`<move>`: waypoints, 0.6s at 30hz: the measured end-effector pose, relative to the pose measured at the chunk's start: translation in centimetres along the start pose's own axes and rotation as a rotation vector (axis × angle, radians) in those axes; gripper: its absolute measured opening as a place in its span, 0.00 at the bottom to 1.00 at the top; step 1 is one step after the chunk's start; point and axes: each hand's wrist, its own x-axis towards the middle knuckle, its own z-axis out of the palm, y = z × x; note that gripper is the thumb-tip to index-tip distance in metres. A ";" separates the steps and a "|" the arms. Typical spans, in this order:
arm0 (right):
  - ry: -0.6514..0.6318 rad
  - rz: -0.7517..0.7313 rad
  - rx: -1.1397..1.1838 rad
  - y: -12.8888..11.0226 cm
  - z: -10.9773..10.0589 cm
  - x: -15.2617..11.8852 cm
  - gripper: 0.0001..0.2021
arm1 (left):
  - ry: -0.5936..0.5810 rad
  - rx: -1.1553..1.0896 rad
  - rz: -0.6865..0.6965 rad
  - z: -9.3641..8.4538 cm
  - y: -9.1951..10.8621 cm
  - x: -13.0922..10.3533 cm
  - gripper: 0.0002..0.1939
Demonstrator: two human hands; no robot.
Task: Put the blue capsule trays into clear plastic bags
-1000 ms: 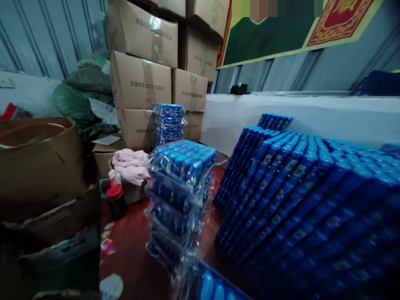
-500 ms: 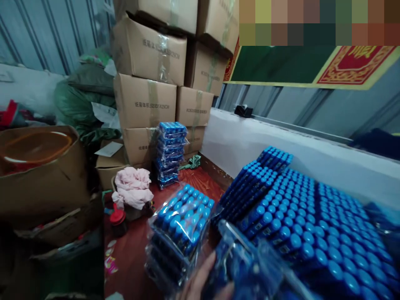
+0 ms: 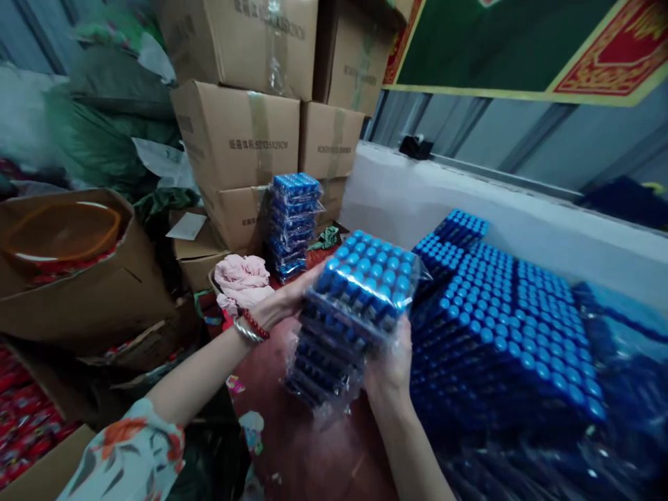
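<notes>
A plastic-wrapped pack of blue-capped items [image 3: 368, 275] is held between my two hands at the centre. My left hand [image 3: 300, 289], with bracelets at the wrist, grips its left side, the fingers partly hidden behind it. My right hand [image 3: 389, 362] holds its right front corner from below. Beneath the pack are more wrapped packs [image 3: 323, 362], stacked on the dark red table [image 3: 313, 459]. To the right stand many rows of loose blue-capped items [image 3: 511, 313]. Farther back rises a tall stack of wrapped blue packs [image 3: 295, 223].
Cardboard boxes [image 3: 240, 139] are piled at the back. A pink cloth [image 3: 243, 278] lies left of the packs. An open carton with an orange basin [image 3: 62, 233] stands at the left. A white low wall [image 3: 417, 188] runs behind the blue rows.
Both hands are now on a wrapped pack above the near stack; before, only one hand showed, blurred at the bottom by a wrapped pack. The view has shifted.
</notes>
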 end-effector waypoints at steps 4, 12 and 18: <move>0.001 0.040 0.064 0.3 0.9 -0.2 0.20 | -0.043 -0.079 -0.064 -1.7 -0.8 1.5 0.18; -0.016 0.071 0.031 -1.7 -0.2 0.7 0.18 | -0.072 -0.103 -0.106 -0.7 -2.0 2.8 0.21; 0.165 0.029 -0.048 0.8 -8.3 0.0 0.22 | 0.114 0.209 0.024 0.0 0.0 1.1 0.31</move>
